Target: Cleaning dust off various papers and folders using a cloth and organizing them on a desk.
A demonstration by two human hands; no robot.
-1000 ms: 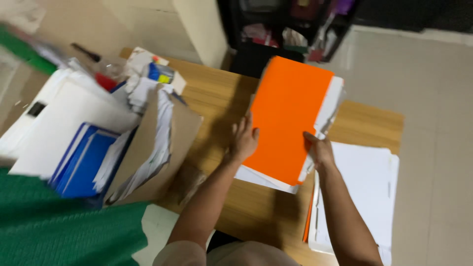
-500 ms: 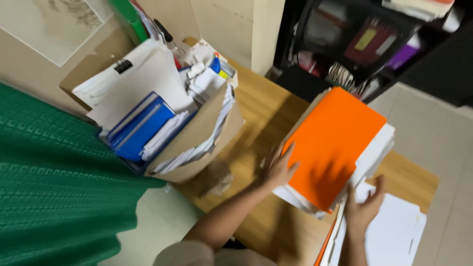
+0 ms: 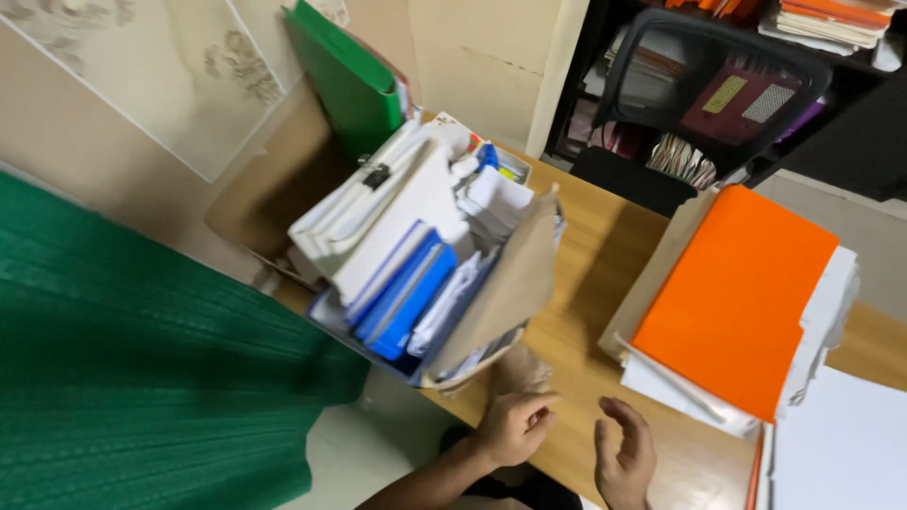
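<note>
Head camera looks down on a wooden worktop (image 3: 586, 283) crowded with paperwork. Both hands sit low at the near edge and hold nothing. The left hand (image 3: 513, 427) is loosely curled, fingers (image 3: 540, 404) bent inward, resting on the wood just below the leaning brown cardboard flap (image 3: 505, 283) of the file box (image 3: 416, 274). The right hand (image 3: 625, 455) is half open, palm turned toward the left hand, fingers relaxed and apart from any sheet.

The orange folder (image 3: 737, 293) lies on top of a stack of white papers (image 3: 831, 302) at the right side of the worktop, tilted, well apart from both hands. By the look of it that stack is set down and released. More white sheets (image 3: 841, 444) lie at the lower right corner.

The file box, stuffed with blue folders (image 3: 406, 293), clipped white bundles (image 3: 378, 208) and loose papers, appears untouched, and it stands nearest the left hand; sorting it seems to be what remains. A green folder (image 3: 345, 80) leans against the wall behind.
</note>
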